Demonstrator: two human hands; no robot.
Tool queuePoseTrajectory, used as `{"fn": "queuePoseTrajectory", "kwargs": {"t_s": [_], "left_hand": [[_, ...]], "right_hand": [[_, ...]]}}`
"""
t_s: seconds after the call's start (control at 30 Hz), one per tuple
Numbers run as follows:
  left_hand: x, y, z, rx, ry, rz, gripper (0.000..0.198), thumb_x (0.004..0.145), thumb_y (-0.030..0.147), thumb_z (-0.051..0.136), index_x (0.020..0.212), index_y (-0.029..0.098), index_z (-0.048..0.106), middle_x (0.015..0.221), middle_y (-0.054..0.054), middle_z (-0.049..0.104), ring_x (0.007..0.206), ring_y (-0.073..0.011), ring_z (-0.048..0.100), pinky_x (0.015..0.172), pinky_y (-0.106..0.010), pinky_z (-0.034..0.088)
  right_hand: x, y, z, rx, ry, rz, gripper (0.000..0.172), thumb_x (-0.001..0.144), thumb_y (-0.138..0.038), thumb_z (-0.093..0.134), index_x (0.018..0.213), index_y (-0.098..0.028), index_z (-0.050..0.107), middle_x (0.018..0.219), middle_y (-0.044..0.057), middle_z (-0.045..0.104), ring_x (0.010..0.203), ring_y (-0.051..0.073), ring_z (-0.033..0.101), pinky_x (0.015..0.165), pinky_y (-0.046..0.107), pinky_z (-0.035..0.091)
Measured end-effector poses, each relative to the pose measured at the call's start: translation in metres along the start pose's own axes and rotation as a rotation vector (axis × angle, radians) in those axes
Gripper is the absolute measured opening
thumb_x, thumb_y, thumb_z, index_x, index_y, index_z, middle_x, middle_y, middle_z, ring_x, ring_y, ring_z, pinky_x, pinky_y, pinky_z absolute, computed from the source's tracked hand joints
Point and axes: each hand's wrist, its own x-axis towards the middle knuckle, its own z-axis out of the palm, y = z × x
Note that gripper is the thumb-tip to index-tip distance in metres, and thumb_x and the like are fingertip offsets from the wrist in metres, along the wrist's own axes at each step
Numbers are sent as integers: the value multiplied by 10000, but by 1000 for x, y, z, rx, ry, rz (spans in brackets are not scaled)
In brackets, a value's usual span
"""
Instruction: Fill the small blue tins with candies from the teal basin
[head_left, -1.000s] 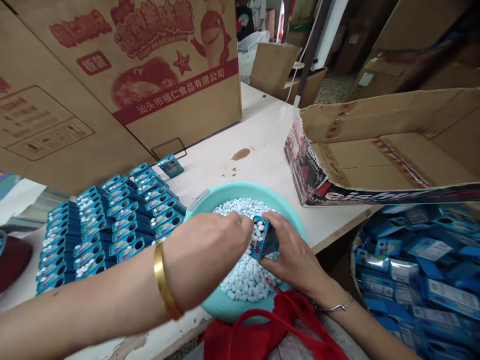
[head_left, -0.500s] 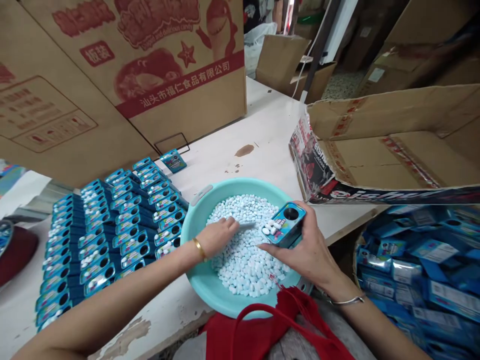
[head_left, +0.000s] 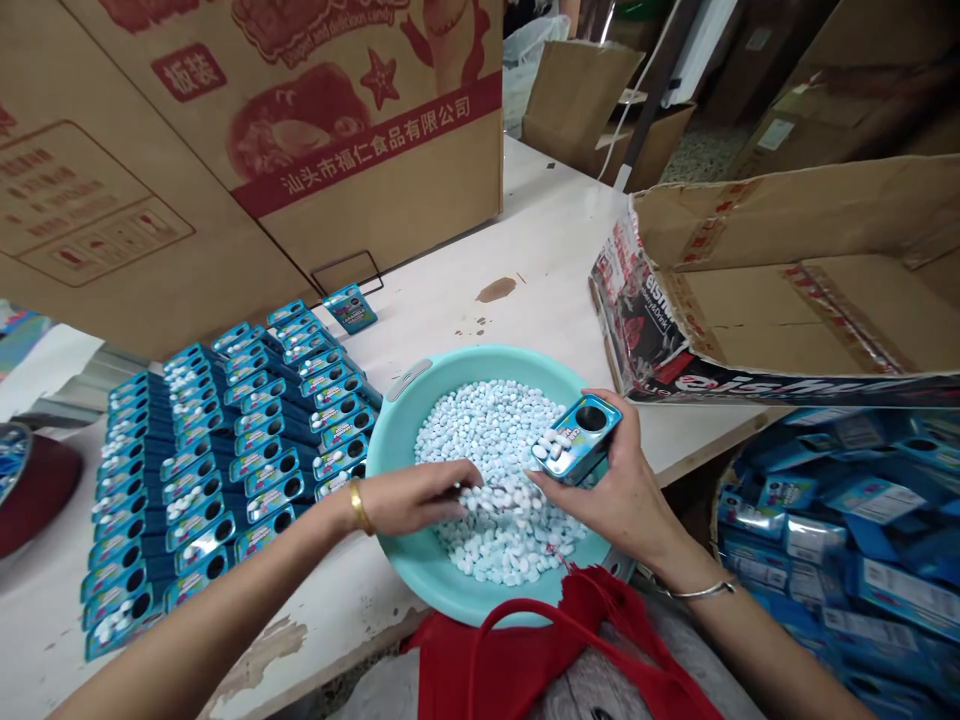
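- At the left of the frame, rows of little blue boxes [head_left: 225,450] stand packed close together on the white desk [head_left: 525,250]. They have not moved.
- A dark red thing [head_left: 34,490] shows at the far left edge. I cannot tell what it is.
- The left hand [head_left: 412,495] has slid a bit lower in the picture, onto the white candies [head_left: 495,440]. Its grip is curled down, pinching at the candies.
- The candies fill a teal bowl [head_left: 397,420] in the middle, near the front edge of the desk.
- The right hand [head_left: 615,490] has lifted one blue box [head_left: 576,438] out of the pile. It now sits tilted above the right side of the bowl, with candies heaped on its open top. The right grip is closed around it.
- So the box looks full, or close to full.
- A red bag [head_left: 540,660] lies at the bottom.
- A big brown box [head_left: 225,150] fills the upper left.
- An open brown box [head_left: 787,290] lies at the right on the desk.
- At the lower right, a basket [head_left: 840,530] holds more blue packs.
- More boxes stand in the room behind.
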Motion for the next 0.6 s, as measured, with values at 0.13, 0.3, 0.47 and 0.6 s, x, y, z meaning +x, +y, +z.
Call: {"fn": "queuePoseTrajectory", "kwargs": {"t_s": [0.13,0.3,0.47,0.6], "left_hand": [[-24,18,-43,95,122,-85,213,946,240,436,1131,146,485,1019,-83,590,873,-158,533,791,-286,447],[-24,56,-73,272,136,-99,217,944,221,435,1132,147,515,1002,-76,614,856,-155,558,761,-274,443],[0,100,-74,619,55,-145,133,907,155,464,1000,145,559,926,-64,620,744,-149,564,665,-259,434],[12,135,-63,870,14,-249,148,864,55,445,894,146,557,802,-48,597,614,-143,546,600,-264,441]], "right_hand": [[-1,2,1,-80,-57,-80,830,664,-362,753,1338,-239,284,1241,115,478,1116,295,536,968,455,473],[-4,3,8,-225,-134,-251,829,632,-191,694,1355,-226,288,1306,141,449,1224,344,468,1032,532,418],[-4,3,12,-286,-130,-338,807,717,-298,735,1376,-228,276,1290,149,484,1206,349,481,1020,554,424],[-4,5,12,-319,-122,-355,861,708,-457,779,1377,-231,286,1261,149,510,1165,349,503,968,533,464]]}}
